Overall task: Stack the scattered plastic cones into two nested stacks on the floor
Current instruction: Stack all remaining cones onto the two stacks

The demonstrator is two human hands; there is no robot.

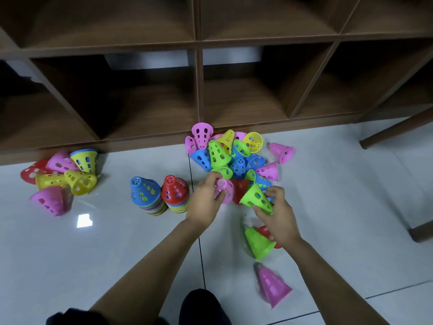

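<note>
Blue-topped stack (145, 195) and red-topped stack (175, 194) stand part-built, many loose cones (232, 156) unstacked; left grip (206, 200) holds a pink cone (224, 190), right grip (277, 212) a green cone (257, 199).

A: Both your bare forearms reach forward and down, angled toward each other.
B: Yes. Your left hand (206, 200) curls its fingers round a pink perforated plastic cone (226, 192); your right hand (278, 212) grips a green perforated plastic cone (256, 199) near its wide rim. The hands are near each other, apart.
</note>
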